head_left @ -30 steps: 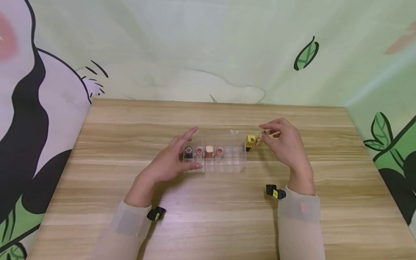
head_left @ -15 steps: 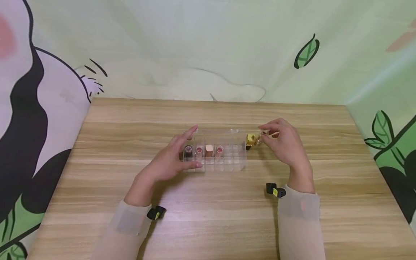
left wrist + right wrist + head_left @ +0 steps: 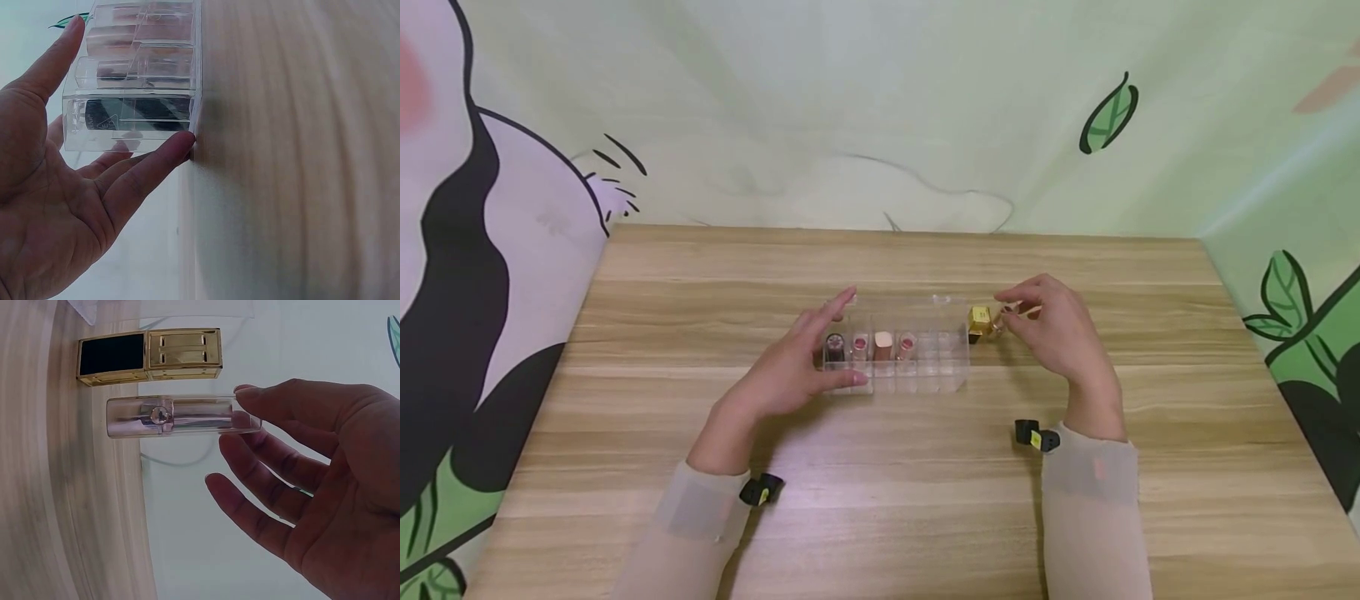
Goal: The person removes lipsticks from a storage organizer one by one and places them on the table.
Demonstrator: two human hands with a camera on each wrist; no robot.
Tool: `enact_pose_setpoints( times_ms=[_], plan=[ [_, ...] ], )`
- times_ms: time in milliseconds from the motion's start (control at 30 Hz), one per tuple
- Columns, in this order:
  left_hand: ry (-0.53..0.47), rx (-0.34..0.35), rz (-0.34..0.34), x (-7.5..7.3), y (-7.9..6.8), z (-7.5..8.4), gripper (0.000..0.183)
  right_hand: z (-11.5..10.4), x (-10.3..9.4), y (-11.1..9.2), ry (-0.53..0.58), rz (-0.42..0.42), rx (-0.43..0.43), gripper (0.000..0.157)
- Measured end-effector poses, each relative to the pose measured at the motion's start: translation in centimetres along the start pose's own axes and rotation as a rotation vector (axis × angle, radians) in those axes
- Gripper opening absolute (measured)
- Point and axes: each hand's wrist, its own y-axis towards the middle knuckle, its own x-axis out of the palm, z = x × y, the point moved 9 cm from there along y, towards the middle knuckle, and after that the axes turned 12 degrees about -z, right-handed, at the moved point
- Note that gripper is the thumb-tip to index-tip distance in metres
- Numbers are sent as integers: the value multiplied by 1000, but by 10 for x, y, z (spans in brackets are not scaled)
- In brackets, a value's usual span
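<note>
A clear lipstick organizer sits mid-table with several lipsticks standing in its left part. My left hand holds its left end, thumb along the front and fingers reaching to the back. In the left wrist view, a dark lipstick shows through the end wall nearest the palm. To the right of the organizer, my right hand pinches the top of a clear-cased lipstick between thumb and fingertips; it stands upright. Next to it stands a gold and black lipstick, apart from the hand.
The wooden table ends at a printed cloth backdrop behind. Small black wrist cameras sit at both cuffs, the left camera and the right camera.
The head view has shifted very slightly. Both hands keep their places, the left on the organizer and the right on the clear-cased lipstick.
</note>
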Motion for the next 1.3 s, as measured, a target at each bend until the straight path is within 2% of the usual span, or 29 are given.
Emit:
enact_pose_setpoints(
  times_ms=[900,1300],
  plan=[
    [-15,-7,-5,0,0,0,109,11,9,7,-25,-50,37,26],
    [-8,-13,-9,0,0,0,109,10,8,4,-10,-67,36,33]
  ],
)
